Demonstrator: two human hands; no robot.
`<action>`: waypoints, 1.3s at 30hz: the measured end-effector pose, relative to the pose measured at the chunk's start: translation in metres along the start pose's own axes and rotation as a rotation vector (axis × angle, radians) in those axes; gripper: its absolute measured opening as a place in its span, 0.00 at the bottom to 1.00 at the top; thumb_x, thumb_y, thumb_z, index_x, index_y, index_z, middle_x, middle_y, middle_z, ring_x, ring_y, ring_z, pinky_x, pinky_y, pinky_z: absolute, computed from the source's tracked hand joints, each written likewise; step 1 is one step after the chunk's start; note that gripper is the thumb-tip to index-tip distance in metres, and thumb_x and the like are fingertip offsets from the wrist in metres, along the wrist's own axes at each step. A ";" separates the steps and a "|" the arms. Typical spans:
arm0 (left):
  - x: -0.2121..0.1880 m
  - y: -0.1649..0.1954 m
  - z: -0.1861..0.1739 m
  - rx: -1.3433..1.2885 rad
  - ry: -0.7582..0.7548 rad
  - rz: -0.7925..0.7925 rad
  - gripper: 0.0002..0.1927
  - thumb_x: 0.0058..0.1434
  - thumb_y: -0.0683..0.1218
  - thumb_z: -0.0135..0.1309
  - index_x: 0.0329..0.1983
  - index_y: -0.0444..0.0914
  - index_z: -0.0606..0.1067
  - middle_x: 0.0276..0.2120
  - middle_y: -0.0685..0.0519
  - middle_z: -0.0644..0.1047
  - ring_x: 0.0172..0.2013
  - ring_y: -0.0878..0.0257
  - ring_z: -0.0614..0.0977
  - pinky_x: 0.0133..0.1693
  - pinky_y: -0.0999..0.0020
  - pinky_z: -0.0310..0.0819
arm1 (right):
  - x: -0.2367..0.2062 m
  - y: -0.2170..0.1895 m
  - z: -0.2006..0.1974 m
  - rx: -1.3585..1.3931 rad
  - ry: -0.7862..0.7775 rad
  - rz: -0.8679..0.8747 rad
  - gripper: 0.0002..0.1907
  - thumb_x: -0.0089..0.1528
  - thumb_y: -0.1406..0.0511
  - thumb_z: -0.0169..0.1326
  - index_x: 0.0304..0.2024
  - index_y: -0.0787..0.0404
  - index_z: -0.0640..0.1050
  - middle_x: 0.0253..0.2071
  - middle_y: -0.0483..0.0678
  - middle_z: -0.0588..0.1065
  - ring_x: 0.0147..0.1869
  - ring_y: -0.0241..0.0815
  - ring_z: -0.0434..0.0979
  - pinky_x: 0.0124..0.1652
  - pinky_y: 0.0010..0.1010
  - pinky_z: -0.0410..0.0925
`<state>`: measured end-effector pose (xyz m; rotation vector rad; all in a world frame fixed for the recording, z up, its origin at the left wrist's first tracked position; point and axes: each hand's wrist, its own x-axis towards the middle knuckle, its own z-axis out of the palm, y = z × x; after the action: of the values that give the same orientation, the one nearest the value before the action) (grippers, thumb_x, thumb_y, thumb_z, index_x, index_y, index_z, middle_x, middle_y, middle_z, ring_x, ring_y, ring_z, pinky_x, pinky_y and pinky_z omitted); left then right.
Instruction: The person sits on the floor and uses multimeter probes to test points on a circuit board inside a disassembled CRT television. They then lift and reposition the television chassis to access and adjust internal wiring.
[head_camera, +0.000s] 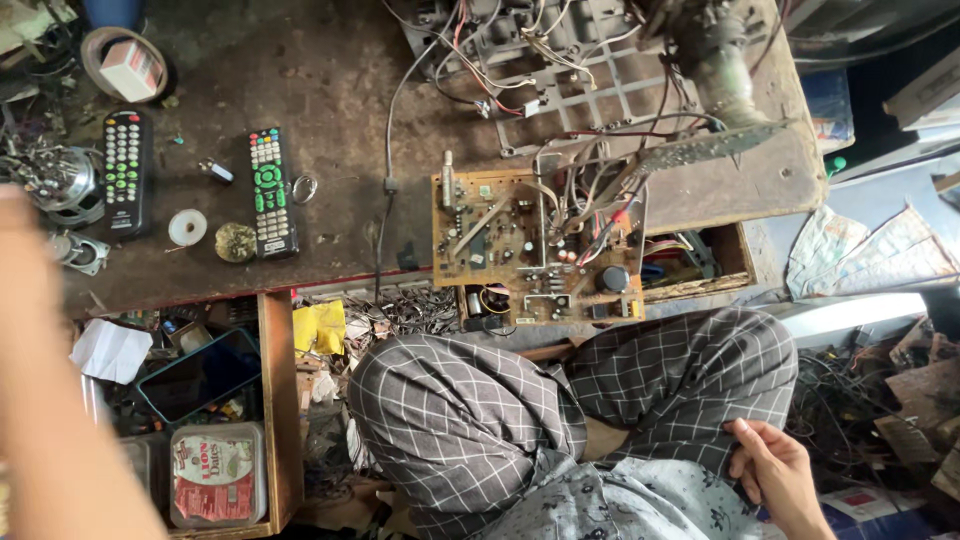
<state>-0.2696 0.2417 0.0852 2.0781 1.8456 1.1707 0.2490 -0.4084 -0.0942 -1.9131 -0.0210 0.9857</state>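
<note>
Our right hand (775, 470) rests on our checked trouser knee (690, 380), grip loosely curled, holding nothing. Our left arm (60, 400) blurs past at the frame's left edge; its grip we cannot tell. The circuit board (535, 250) overhangs the table (330, 90) edge.

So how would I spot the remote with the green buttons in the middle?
Start at the dark, worn workbench and look left of the brown circuit board. Two black remote controls lie there upright; take the right-hand remote, beside a small white tape roll. Its big green ring of buttons sets it apart from the left remote.
</note>
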 end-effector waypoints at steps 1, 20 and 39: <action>-0.020 0.030 0.012 -0.188 -0.076 0.096 0.10 0.62 0.31 0.58 0.43 0.36 0.78 0.41 0.49 0.81 0.43 0.62 0.83 0.51 0.67 0.78 | 0.001 0.000 0.001 0.011 -0.003 -0.002 0.15 0.68 0.61 0.51 0.42 0.69 0.80 0.15 0.51 0.71 0.10 0.33 0.58 0.12 0.25 0.51; -0.226 0.290 0.163 -0.082 -0.592 0.211 0.15 0.56 0.40 0.60 0.44 0.28 0.74 0.31 0.39 0.80 0.31 0.47 0.84 0.35 0.52 0.80 | 0.003 -0.003 0.021 0.119 -0.045 0.091 0.19 0.67 0.58 0.53 0.37 0.70 0.81 0.13 0.52 0.71 0.08 0.33 0.57 0.11 0.25 0.50; -0.161 0.262 0.100 -0.158 -0.619 0.397 0.16 0.54 0.39 0.56 0.47 0.38 0.78 0.30 0.40 0.81 0.32 0.42 0.84 0.36 0.47 0.77 | 0.022 -0.137 0.097 0.107 -0.204 -0.359 0.11 0.67 0.64 0.55 0.45 0.67 0.79 0.29 0.48 0.78 0.27 0.34 0.74 0.26 0.26 0.67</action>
<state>0.0061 0.0731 0.0894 2.4055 1.0662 0.5854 0.2522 -0.2534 -0.0271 -1.6315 -0.4085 0.9109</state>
